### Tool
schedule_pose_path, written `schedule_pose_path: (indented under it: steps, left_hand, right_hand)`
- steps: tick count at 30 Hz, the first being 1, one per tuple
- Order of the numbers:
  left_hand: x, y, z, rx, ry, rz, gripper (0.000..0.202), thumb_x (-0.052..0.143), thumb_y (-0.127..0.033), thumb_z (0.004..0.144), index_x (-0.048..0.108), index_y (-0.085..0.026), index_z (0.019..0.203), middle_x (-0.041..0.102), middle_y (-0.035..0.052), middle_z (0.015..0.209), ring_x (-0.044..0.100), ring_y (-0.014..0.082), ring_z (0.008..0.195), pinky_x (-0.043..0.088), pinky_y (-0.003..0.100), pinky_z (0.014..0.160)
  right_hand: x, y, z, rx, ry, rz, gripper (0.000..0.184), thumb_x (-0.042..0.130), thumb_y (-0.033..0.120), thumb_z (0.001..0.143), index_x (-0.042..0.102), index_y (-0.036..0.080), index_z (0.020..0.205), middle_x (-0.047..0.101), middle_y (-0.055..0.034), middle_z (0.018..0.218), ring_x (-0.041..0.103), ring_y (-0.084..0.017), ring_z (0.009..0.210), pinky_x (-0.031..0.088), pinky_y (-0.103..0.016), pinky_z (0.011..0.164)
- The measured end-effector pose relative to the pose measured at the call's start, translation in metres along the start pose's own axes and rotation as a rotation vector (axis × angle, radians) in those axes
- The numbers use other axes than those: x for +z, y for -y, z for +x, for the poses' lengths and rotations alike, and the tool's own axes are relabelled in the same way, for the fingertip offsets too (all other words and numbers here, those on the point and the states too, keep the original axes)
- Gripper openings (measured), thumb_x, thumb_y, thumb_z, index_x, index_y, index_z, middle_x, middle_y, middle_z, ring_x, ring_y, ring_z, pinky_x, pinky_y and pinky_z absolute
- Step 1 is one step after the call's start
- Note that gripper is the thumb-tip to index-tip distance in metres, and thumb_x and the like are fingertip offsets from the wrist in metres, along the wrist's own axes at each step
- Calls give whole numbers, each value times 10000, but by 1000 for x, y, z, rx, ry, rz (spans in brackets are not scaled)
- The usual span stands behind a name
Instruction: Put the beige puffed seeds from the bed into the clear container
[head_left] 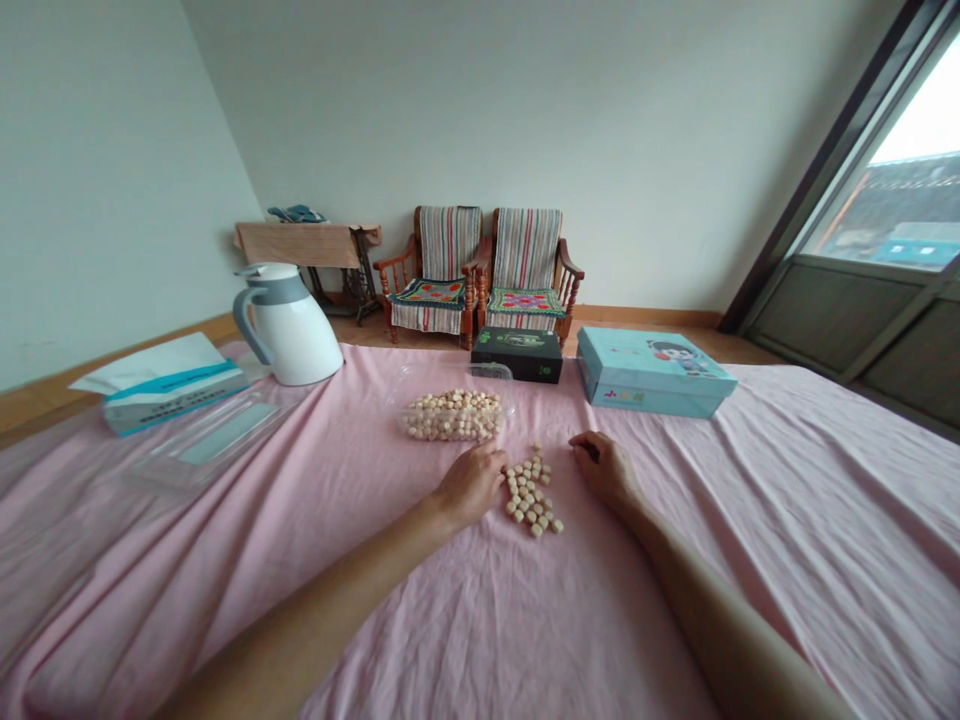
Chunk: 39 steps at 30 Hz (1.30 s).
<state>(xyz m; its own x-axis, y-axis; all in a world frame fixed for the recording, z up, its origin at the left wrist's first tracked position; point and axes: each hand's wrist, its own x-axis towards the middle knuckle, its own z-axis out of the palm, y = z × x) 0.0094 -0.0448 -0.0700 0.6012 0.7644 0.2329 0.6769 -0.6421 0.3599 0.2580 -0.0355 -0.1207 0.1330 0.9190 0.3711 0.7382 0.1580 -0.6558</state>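
Several small beige rounded pieces [529, 495] lie in a loose pile on the pink cloth. At the left edge of this pile is my left hand [471, 487], its fingers curled in; whatever they hold, if anything, is hidden. My right hand [606, 468] rests on the cloth to the right of the pile, apart from it, with bent fingers and no piece showing in them. Just beyond my left hand stands a clear plastic container [399, 390], holding many more of the same pieces [454, 412].
A black box [517, 352] and a light blue box [656, 370] stand behind the pile. On the left are a white-grey jug [296, 335], a tissue pack [176, 390] and a clear plastic lid [217, 440]. Two wooden chairs [450, 245] stand by the wall, beyond the pink cloth [787, 520].
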Motion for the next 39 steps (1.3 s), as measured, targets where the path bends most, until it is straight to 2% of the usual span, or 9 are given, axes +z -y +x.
schedule_pose_path:
  steps: [4,10,12,16,19,30,34,37,39]
  left_hand:
    - [-24,-2,5,29,-116,-10,138,501,-77,789,597,-166,747,582,29,803,565,157,806,432,259,740]
    - [-71,-4,24,-12,-576,34,298,497,-89,810,574,-169,1086,566,74,1044,539,189,994,440,316,876]
    - [-66,-4,22,32,-506,52,266,487,-96,820,591,-169,1053,576,73,1026,536,194,1000,433,327,892]
    - [-30,-6,10,112,-81,-8,231,475,-51,791,627,-184,903,610,43,917,571,172,911,450,284,826]
    - [-7,-8,3,59,30,-38,249,498,-35,756,609,-182,923,614,39,927,562,172,929,433,281,835]
    - [-7,-11,-1,0,-46,-20,92,545,-96,732,531,-184,752,584,13,792,548,160,788,412,256,703]
    - [-42,-4,10,-13,-304,-4,87,513,-107,767,540,-187,785,578,15,795,546,150,758,418,254,693]
    - [-66,1,17,-88,-569,9,221,507,-121,792,545,-176,1003,587,50,935,551,156,802,434,278,755]
    - [-69,0,16,-83,-588,4,232,502,-125,801,552,-173,1023,588,59,965,557,160,829,434,289,785]
  right_hand:
    - [1,0,0,3,-5,0,226,433,221,723,639,176,805,654,-71,798,611,-196,720,451,-305,662]
    - [2,-2,0,3,-9,9,226,436,222,710,639,176,797,657,-74,794,611,-199,716,455,-312,665]
    - [3,-3,1,4,-13,15,226,433,226,711,638,175,791,654,-74,790,611,-198,714,457,-313,666]
    - [4,-4,1,4,-16,18,221,436,239,714,636,177,785,655,-72,794,612,-199,720,458,-314,671]
    - [3,-3,0,3,-11,17,228,437,236,716,640,176,801,656,-70,796,612,-197,723,458,-309,666]
    - [3,-4,0,-6,-4,15,230,443,223,716,649,184,810,652,-63,799,608,-191,716,464,-309,669]
    - [5,-8,1,-1,-12,13,229,447,233,715,649,179,808,645,-64,796,603,-194,716,463,-318,679]
    - [6,-8,1,0,-14,17,232,446,231,710,649,176,807,646,-64,799,601,-193,720,463,-319,683]
    - [6,-8,1,0,-11,20,231,448,226,705,650,177,805,648,-64,797,600,-191,717,463,-318,682]
